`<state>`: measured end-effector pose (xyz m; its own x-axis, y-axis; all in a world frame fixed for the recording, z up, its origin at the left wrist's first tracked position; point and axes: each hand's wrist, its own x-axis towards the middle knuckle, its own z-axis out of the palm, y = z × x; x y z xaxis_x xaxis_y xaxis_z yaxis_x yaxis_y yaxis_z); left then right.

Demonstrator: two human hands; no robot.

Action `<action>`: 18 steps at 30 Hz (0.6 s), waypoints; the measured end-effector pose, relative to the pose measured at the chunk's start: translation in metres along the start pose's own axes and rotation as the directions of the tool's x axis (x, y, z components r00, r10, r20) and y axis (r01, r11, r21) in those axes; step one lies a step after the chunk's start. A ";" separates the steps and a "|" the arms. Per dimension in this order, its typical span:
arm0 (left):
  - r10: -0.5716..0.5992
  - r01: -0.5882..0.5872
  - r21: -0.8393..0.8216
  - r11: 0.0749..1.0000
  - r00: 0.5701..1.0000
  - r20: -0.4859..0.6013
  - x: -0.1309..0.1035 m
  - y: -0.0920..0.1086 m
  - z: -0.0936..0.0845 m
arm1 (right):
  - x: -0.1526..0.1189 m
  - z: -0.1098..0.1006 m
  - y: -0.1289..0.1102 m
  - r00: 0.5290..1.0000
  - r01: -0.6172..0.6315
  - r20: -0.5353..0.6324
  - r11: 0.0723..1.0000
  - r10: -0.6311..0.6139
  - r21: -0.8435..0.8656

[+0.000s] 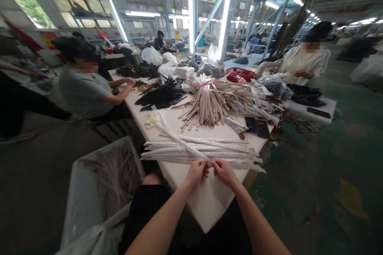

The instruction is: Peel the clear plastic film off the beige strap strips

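Observation:
My left hand (pixel 197 172) and my right hand (pixel 224 172) meet at the near side of the white table (pixel 206 203). Their fingers pinch the near end of a long strap in clear plastic wrap (pixel 185 143). It slants away to the upper left, across a row of wrapped pale straps (pixel 230 154) lying crosswise. A cream-coloured crumpled piece (pixel 152 121) rests near its far end. Behind the row, a thick bundle of beige straps (pixel 206 105) fans out below a pink tie (pixel 208 84). The fingers hide the exact tip of the held strap.
Black straps (pixel 163 95) lie at the left back, near a seated person (pixel 85 87). Two dark phones (pixel 257 126) are at the right edge. A red basket (pixel 241 74) stands behind. A bin of straps (pixel 74 183) is at my left; another person (pixel 308 61) works at right.

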<state>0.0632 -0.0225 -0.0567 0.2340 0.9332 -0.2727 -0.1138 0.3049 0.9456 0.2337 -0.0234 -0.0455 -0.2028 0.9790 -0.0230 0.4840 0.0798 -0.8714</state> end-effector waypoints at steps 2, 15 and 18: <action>-0.026 0.025 0.015 1.000 0.998 0.049 -0.002 0.003 0.002 | 0.005 -0.001 -0.001 0.998 -0.029 0.055 0.999 0.026 0.038; -0.078 0.084 -0.082 0.993 0.994 0.072 -0.010 -0.011 0.028 | 0.000 -0.022 0.006 0.978 -0.174 0.136 0.975 0.156 0.136; -0.055 0.057 -0.013 0.998 0.991 0.124 -0.009 -0.014 0.035 | 0.002 -0.011 -0.001 0.970 -0.245 0.051 0.958 0.240 0.150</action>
<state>0.0967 -0.0422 -0.0615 0.3582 0.8842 -0.2998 -0.1130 0.3598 0.9261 0.2421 -0.0191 -0.0389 -0.1243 0.9586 -0.2562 0.3851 -0.1913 -0.9028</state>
